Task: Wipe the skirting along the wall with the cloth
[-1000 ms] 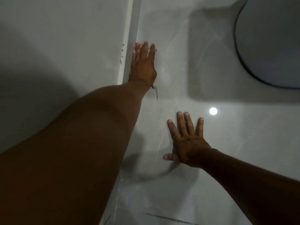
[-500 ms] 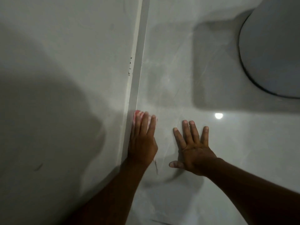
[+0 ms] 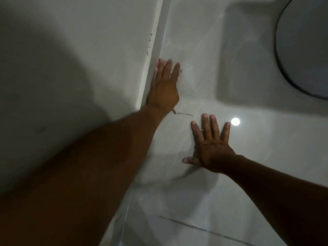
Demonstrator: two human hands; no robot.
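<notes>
- The left hand (image 3: 164,87) is laid flat, fingers extended and together, against the skirting (image 3: 153,68) where the wall (image 3: 88,59) meets the tiled floor (image 3: 204,77).
- The cloth (image 3: 157,63) is seen only as a pink edge past the fingertips and a loose thread trailing at the wrist; it is pinned under the open palm rather than clenched — no closed grasp is shown.
- The right hand (image 3: 210,148) is spread, palm down, on the floor and holds nothing; it appears to be used as a brace, well apart from the skirting.
- The skirting's long axis runs from the lower centre of the view up and slightly right, away from the person — the left hand's fingers are aligned with it.
- The next stroke is judged to run along that line, the left hand being the nearer and the only one on the strip.
- A few dark specks are visible on the wall's edge just ahead of the fingertips.
- A round grey object (image 3: 305,47) stands on the floor to the right, clear of the path.
</notes>
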